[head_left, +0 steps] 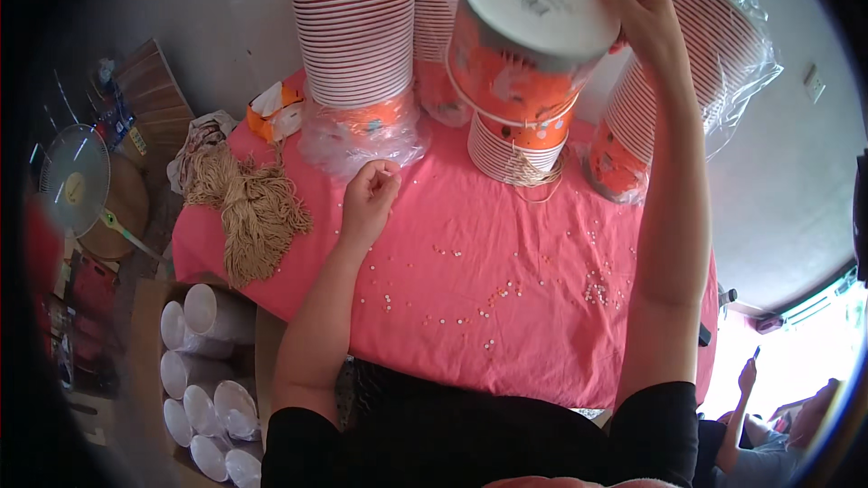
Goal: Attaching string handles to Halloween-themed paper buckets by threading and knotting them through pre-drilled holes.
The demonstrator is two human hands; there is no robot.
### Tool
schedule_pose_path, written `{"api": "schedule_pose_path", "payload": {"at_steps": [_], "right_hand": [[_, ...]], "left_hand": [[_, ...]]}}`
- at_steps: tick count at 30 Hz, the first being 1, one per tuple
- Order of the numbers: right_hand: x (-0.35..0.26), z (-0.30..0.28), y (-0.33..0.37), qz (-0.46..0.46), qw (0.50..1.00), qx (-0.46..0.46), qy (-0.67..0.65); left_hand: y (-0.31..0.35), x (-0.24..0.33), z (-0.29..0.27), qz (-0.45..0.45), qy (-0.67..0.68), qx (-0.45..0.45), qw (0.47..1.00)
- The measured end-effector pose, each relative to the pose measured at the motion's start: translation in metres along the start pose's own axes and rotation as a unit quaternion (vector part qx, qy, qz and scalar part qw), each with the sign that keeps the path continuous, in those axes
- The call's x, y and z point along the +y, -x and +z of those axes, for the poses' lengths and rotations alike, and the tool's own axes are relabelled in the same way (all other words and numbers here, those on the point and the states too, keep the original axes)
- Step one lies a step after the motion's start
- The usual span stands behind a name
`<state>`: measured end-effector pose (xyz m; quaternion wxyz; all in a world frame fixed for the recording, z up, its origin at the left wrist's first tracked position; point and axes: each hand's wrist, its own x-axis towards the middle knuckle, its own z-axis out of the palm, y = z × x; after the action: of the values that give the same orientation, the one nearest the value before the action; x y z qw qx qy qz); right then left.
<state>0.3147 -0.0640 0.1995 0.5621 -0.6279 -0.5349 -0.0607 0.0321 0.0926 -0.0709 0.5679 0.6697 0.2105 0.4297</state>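
My right hand (640,23) grips the upper edge of an orange paper bucket (520,81), its pale round base facing up. Beneath it are white rims of further buckets (515,152), with thin tan cords (540,172) hanging beside them. A pale band or cord curves round the held bucket. Over the pink tablecloth (434,253), my left hand (371,203) is closed, thumb against curled fingers; whether anything is pinched there is too small to make out. It is near a tall stack of white-rimmed buckets (355,36) with crumpled clear plastic round its lower part.
A plastic-wrapped bucket stack (674,63) leans at the right. Tan string bundles (258,217) lie at the table's left, near an orange-and-white packet (276,111). Small white beads (484,314) are scattered about. A carton (149,325) holds several white cups. Another person (782,443) is at lower right.
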Motion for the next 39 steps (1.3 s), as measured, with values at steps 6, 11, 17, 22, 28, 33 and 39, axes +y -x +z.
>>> {"api": "schedule_pose_path", "payload": {"at_steps": [6,11,17,22,28,33,39], "right_hand": [[0.021,0.001,-0.026,0.081,0.994,-0.005,0.068],[0.049,0.014,-0.032,0.172,0.972,-0.044,0.155],[0.085,0.007,-0.036,0.274,0.926,-0.140,0.219],[0.101,0.014,-0.023,0.277,0.929,-0.161,0.184],[0.107,0.018,-0.014,0.284,0.927,-0.160,0.187],[0.112,0.016,-0.014,0.288,0.919,-0.174,0.203],[0.104,0.018,-0.006,0.305,0.923,-0.158,0.174]], "left_hand": [[0.003,-0.004,0.000,0.024,-0.048,-0.024,0.998],[0.004,-0.009,0.000,0.038,-0.069,-0.029,0.996],[0.006,-0.005,0.003,0.042,-0.097,-0.051,0.993],[0.007,-0.001,0.004,0.047,-0.125,-0.062,0.989],[0.011,0.010,0.006,0.051,-0.129,-0.081,0.987],[0.015,0.019,0.011,0.058,-0.150,-0.087,0.983],[0.017,0.018,0.011,0.060,-0.183,-0.114,0.975]]}}
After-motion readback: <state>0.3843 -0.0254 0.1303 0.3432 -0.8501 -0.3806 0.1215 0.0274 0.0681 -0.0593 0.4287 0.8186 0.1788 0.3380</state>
